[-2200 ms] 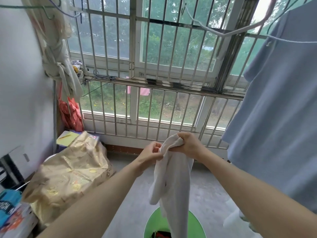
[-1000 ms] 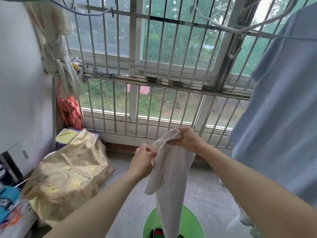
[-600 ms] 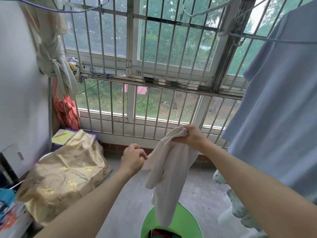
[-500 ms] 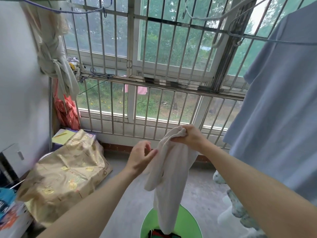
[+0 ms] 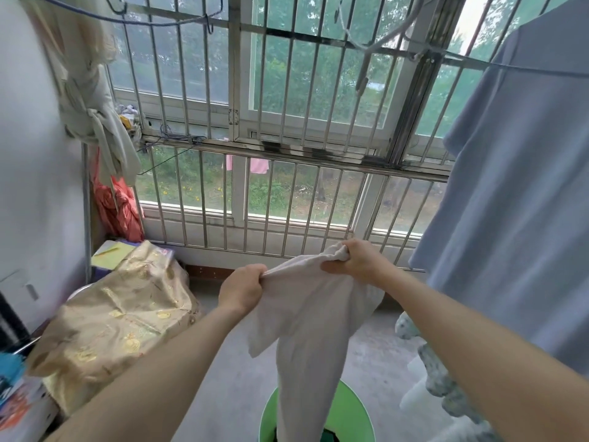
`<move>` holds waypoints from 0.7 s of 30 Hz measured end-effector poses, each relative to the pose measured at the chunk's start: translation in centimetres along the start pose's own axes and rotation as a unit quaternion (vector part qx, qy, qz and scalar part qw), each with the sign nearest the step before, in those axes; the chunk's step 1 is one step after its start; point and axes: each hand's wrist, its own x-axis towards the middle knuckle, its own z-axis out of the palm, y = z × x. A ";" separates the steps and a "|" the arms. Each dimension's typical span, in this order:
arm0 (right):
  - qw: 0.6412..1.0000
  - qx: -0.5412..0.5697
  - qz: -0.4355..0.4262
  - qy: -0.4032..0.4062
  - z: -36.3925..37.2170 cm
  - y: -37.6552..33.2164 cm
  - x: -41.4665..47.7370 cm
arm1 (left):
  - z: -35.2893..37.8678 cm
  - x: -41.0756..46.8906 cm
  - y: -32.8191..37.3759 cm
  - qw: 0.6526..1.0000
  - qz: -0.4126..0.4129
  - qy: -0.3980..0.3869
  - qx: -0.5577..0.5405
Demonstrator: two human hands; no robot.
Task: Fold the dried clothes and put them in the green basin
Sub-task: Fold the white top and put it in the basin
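The cream-white garment of soft, plain cloth (image 5: 306,314) is held up in the air in front of the person, near the middle of the view. Its top edge is stretched between the two hands. Below that taut edge it falls in loose folds. A short flap ends in a corner on the left, and a longer, narrower part hangs straight down in front of the round green plastic basin (image 5: 352,409) on the floor. Whether the cloth touches the basin cannot be told. The fabric carries no print, is faintly creased, and is bunched into a small wad at its right end.

The left hand (image 5: 243,290) is clenched round the left end of the top edge, knuckles up. The right hand (image 5: 357,261), a little higher and farther off, grips the bunched right end with curled fingers and thumb.

Something dark lies inside the basin, which stands on the grey concrete floor (image 5: 229,378). To the left, a shiny gold patterned cloth (image 5: 118,317) covers a heap. On the right a large pale blue garment (image 5: 516,202) hangs from a line, close to the right forearm, with white fabric spotted green (image 5: 439,378) below it. Behind are silver metal window bars (image 5: 287,202), with trees and grass beyond. In the left corner a knotted cream cloth (image 5: 95,116) hangs above a red-orange one (image 5: 118,205).
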 end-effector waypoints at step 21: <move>0.991 0.122 0.025 -0.041 0.4 -0.5 0.1 | -3.0 0.5 -2.8 1.000 -0.004 -0.006 0.020</move>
